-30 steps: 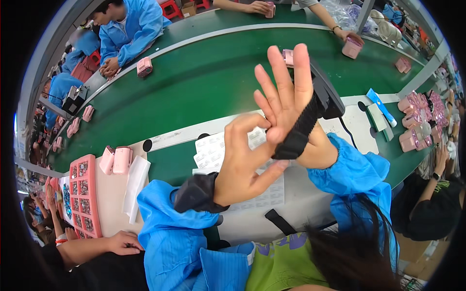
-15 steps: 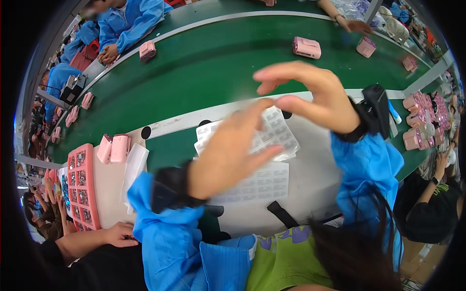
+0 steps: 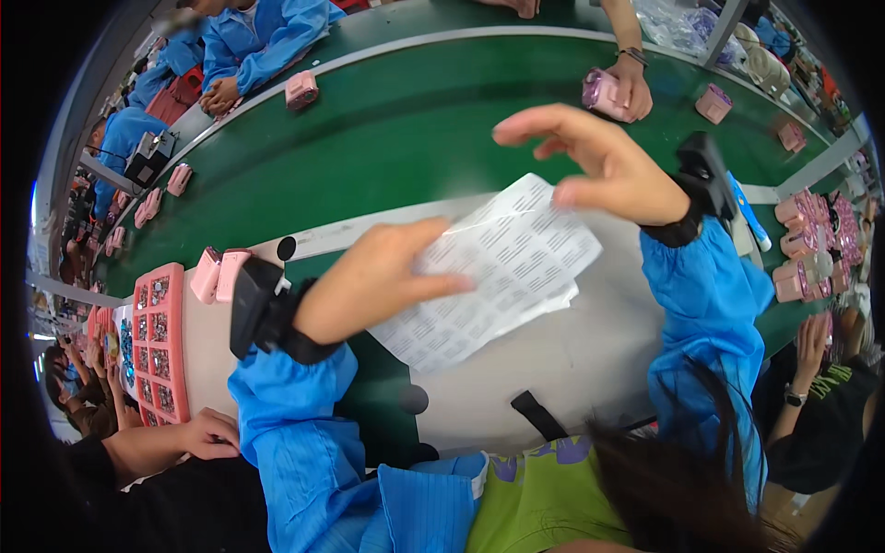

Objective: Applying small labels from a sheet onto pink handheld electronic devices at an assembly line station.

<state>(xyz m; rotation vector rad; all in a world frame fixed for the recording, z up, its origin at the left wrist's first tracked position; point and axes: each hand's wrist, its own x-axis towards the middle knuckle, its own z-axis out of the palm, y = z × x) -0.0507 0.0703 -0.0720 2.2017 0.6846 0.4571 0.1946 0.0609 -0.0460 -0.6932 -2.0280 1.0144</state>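
Some white label sheets with rows of small dark print sit over the middle of the bench, tilted so one corner points up toward the green belt. The left hand is at the left side of the sheets. Its thumb lies over the paper and its other fingers are near the top edge, but I can't tell if they are pinching it. The right hand is bent like a big letter C, its fingers wide apart with nothing in them. Its thumb is right by the upper right edge of the paper.

Both arms wear blue sleeves and black wrist straps. On the left is a pink tray full of shiny bits, with two pink cases next to it. Across the belt, a co-worker's hand holds another pink case. A blue tube lies on the right.
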